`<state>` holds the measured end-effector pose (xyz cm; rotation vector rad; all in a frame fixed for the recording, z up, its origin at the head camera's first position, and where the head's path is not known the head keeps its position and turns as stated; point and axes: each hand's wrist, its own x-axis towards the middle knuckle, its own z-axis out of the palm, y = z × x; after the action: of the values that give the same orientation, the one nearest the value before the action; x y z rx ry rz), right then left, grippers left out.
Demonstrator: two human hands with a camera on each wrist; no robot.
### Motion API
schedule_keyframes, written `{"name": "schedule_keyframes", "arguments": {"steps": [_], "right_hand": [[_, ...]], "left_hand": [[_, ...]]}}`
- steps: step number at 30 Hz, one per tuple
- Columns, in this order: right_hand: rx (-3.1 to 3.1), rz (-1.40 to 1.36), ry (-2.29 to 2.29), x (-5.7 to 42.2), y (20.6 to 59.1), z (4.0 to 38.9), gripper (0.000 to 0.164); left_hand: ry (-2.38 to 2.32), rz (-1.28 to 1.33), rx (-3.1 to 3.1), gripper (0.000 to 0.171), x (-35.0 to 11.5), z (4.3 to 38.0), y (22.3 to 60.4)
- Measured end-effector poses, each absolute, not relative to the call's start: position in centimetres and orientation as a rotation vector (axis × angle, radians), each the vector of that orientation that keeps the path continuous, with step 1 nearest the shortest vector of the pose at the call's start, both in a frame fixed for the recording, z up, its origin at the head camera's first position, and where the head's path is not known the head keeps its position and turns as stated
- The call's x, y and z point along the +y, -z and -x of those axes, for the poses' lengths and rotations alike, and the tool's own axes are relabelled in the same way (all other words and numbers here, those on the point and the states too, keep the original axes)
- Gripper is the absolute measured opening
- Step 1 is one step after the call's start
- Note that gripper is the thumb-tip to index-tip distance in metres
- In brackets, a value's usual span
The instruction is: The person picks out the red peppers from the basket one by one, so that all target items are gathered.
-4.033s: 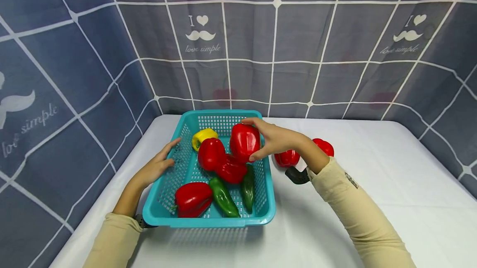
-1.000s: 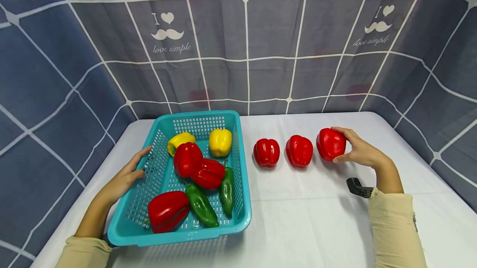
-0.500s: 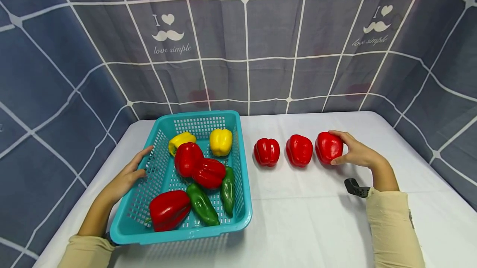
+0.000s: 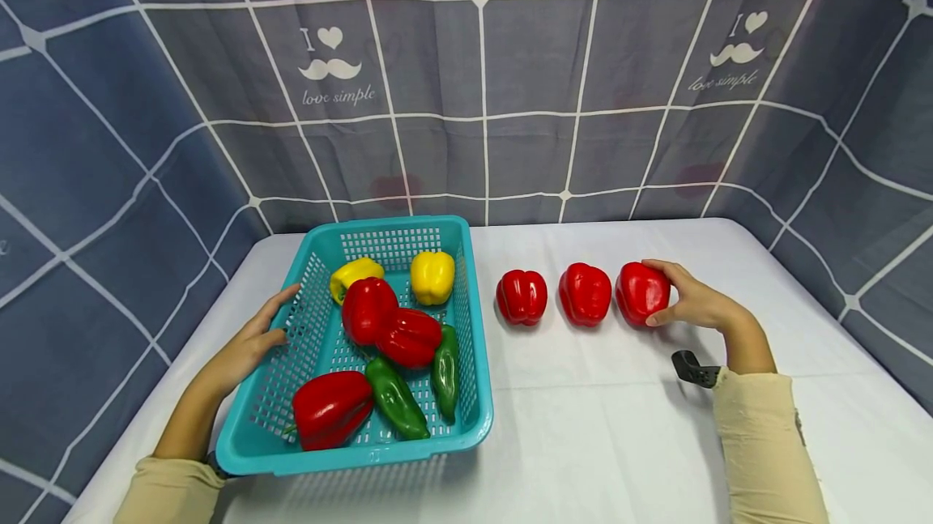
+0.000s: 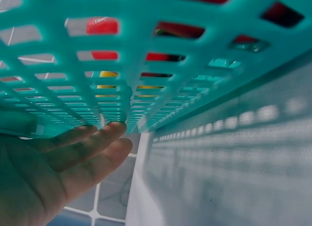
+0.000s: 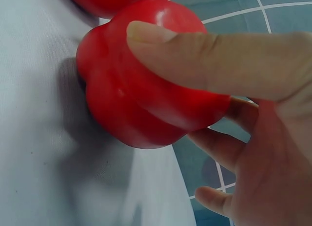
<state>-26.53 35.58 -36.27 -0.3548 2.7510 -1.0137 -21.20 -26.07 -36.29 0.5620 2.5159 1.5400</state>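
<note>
A teal plastic basket [image 4: 477,346] stands on the left, holding yellow and red bell peppers and two long green peppers. My left hand [image 4: 251,342] holds its left rim: the thumb lies over the edge, and in the left wrist view the fingers [image 5: 92,157] lie along the outside of the slotted wall. On the right, my right hand [image 4: 688,297] grips a red bell pepper [image 4: 640,293], the last of a row on the tabletop. In the right wrist view the thumb presses across this bell pepper [image 6: 141,99], with the other fingers behind it, partly hidden.
Two more red bell peppers, one [image 4: 585,295] close by and another [image 4: 521,297] nearer the basket, complete the row on the white tabletop [image 4: 583,443]. Grey-blue checked cloth [image 4: 510,151] hangs behind and on both sides.
A red bell pepper above the basket has left my right hand's spot there; the hand is now far right on one. Lately that pepper has shifted slightly left and down, closer to its neighbour.
</note>
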Motion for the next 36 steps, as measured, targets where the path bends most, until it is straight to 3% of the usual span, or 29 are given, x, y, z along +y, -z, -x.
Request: {"name": "schedule_keyframes", "arguments": {"steps": [36], "right_hand": [[2.690, 0.271, 0.993, 36.30, 35.86, 25.86, 0.096]], "left_hand": [[-1.509, -0.525, 2.555, 0.070, -25.97, 21.14, 36.26]]}}
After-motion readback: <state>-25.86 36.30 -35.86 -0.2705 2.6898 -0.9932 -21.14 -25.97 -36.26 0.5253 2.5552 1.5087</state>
